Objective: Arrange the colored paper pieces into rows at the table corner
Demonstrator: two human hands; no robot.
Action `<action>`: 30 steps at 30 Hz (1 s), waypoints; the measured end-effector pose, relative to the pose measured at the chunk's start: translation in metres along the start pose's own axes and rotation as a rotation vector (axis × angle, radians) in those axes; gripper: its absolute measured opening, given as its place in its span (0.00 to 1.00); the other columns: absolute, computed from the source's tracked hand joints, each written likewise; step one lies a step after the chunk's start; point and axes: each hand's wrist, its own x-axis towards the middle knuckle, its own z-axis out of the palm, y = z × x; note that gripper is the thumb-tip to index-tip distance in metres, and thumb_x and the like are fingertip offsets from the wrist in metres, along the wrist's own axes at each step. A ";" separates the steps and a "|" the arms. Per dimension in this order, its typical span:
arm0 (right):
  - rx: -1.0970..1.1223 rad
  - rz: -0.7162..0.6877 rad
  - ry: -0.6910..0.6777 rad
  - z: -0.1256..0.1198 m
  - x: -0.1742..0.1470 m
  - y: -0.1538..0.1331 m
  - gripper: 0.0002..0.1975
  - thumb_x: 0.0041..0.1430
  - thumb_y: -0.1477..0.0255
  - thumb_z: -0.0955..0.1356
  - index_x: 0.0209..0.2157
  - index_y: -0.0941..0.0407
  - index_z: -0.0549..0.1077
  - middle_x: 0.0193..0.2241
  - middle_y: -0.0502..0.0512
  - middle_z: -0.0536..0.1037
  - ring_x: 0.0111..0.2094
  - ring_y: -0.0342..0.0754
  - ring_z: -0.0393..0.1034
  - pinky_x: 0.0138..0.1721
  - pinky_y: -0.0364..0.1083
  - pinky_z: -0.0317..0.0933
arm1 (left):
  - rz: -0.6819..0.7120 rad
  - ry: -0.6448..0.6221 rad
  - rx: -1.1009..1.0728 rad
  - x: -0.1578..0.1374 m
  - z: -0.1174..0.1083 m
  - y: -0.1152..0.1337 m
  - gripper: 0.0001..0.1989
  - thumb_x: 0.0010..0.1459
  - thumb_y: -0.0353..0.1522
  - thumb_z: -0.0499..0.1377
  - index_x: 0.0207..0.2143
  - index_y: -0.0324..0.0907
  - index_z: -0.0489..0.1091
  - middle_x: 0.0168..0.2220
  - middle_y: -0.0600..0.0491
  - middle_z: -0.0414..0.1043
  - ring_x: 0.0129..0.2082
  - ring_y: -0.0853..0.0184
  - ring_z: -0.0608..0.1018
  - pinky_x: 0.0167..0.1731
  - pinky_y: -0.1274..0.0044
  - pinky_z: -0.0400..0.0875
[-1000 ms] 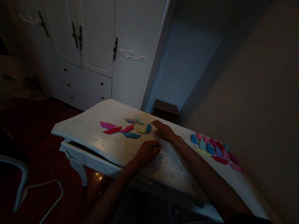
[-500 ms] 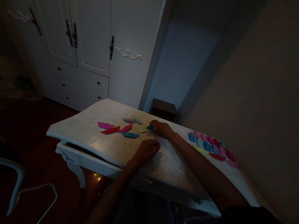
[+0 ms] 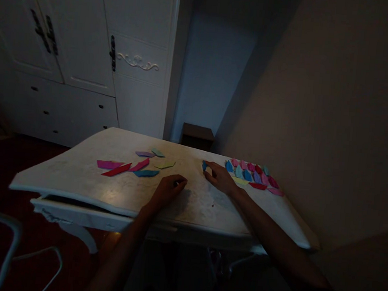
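Between the thumb and fingers of my right hand [image 3: 221, 177] is a small blue folded-paper boat [image 3: 204, 166], held over the middle of the white table [image 3: 195, 204]. My left hand [image 3: 169, 189] is near the table's front edge, fingers curled in toward the thumb; whether anything is in them is too dark to tell. Left of it lie several loose folded papers: a red one [image 3: 116, 169], a teal one [image 3: 146, 173], a yellow-green one [image 3: 165, 164], a purple one [image 3: 144, 154], and pink ones [image 3: 108, 164]. Rows of coloured paper boats [image 3: 247, 175] stand right of my right hand.
A white wardrobe [image 3: 137, 99] rises behind the table at the left. Beyond the far edge is a small brown cabinet [image 3: 198, 131]. A wall [image 3: 306, 105] borders the right side. A white metal frame [image 3: 14, 234] is at the lower left.
My right hand has carried the blue paper boat rightward, away from the loose papers and closer to the rows. My left hand stays curled near the front edge. The view has turned right.
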 end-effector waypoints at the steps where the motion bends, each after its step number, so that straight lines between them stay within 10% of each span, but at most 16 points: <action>1: 0.001 0.029 0.016 -0.005 -0.010 0.002 0.24 0.63 0.65 0.61 0.58 0.59 0.65 0.46 0.62 0.75 0.40 0.50 0.71 0.42 0.48 0.64 | -0.001 0.006 0.016 0.001 0.001 0.001 0.12 0.57 0.35 0.55 0.35 0.41 0.76 0.34 0.51 0.80 0.32 0.66 0.78 0.37 0.76 0.72; 11: -0.090 0.405 0.153 -0.062 -0.103 0.033 0.24 0.63 0.63 0.63 0.57 0.60 0.63 0.30 0.54 0.76 0.25 0.46 0.67 0.29 0.44 0.60 | 0.196 -0.245 0.046 0.012 0.066 0.051 0.12 0.60 0.34 0.53 0.36 0.42 0.76 0.36 0.51 0.79 0.33 0.66 0.78 0.35 0.77 0.71; 19: -0.466 0.577 0.050 -0.104 -0.181 0.073 0.23 0.61 0.74 0.62 0.59 0.54 0.66 0.55 0.60 0.71 0.52 0.54 0.68 0.51 0.49 0.62 | 0.261 -0.378 -0.013 0.012 0.132 0.078 0.12 0.61 0.34 0.53 0.37 0.41 0.76 0.37 0.50 0.79 0.36 0.65 0.79 0.37 0.76 0.70; 30: -0.563 0.885 -0.072 -0.097 -0.203 0.073 0.27 0.61 0.80 0.58 0.61 0.52 0.64 0.62 0.59 0.64 0.53 0.52 0.70 0.52 0.47 0.63 | 0.256 -0.403 -0.070 0.014 0.144 0.077 0.12 0.60 0.34 0.53 0.37 0.42 0.76 0.36 0.51 0.79 0.36 0.64 0.79 0.37 0.75 0.71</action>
